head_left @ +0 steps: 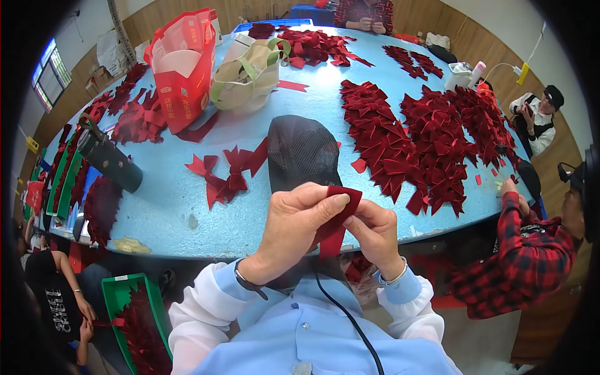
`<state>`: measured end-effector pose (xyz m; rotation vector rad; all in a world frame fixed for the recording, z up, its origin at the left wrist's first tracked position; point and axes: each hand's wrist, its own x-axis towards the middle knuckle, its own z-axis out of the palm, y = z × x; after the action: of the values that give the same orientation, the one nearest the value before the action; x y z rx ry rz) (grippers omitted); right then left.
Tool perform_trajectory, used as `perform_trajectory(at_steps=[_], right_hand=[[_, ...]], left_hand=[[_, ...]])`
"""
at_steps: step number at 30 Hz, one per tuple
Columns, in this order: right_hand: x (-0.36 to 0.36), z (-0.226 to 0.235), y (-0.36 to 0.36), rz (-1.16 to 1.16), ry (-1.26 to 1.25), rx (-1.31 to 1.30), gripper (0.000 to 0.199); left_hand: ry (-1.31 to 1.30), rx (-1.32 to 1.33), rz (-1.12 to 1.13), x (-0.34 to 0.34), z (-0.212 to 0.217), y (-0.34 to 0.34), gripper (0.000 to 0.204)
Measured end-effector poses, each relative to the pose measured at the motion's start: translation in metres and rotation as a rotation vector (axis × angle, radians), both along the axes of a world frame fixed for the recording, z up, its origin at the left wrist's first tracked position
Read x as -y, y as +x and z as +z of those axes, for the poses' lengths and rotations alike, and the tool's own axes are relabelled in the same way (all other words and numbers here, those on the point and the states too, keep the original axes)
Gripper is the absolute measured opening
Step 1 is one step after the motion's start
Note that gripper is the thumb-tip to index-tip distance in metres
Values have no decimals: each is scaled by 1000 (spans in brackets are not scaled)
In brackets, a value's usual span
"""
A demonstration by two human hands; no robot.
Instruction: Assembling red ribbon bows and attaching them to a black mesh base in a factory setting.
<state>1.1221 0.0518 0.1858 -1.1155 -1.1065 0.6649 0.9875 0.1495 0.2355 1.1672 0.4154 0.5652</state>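
A dark red velvet ribbon (331, 234) is held in front of my chest, at the table's near edge. My left hand (290, 219) pinches its upper part, the thumb lying on top of the folded cloth. On the other side my right hand (375, 234) grips the ribbon's right edge between thumb and fingers. A tail of the ribbon hangs down between both hands. Just beyond them is a black mesh, cap-like thing (300, 150). Two finished-looking red bows (234, 169) lie to its left on the blue table (169, 206).
Piles of red bows (431, 150) cover the right side. A red paper bag (184, 75), a pale tote bag (247, 78) and a dark tumbler (109, 159) stand at left. Green crates (134, 281) hold more ribbon. A person in a checked shirt (525, 256) sits right.
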Motion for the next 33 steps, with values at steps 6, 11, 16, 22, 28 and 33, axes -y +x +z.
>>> perform_trajectory(at_steps=[6, 11, 16, 22, 28, 33], right_hand=[[-2, -11, 1, 79, -59, -189, 16], [0, -13, -1, 121, -92, -273, 13], [-4, -14, -6, 55, -25, -420, 13], [-4, -17, -9, -2, 144, -473, 15], [-1, -23, -2, 92, 64, -537, 19], [-9, -1, -11, 62, 26, -381, 12]], left_hand=[[137, 154, 280, 5, -23, 19, 19], [-237, 81, 205, 9, -18, 21, 22], [-235, 98, 237, 9, -24, 23, 22], [-87, 207, 361, 13, -32, 28, 17], [3, 193, 376, 14, -33, 24, 18], [179, 220, 418, 12, -36, 20, 17]])
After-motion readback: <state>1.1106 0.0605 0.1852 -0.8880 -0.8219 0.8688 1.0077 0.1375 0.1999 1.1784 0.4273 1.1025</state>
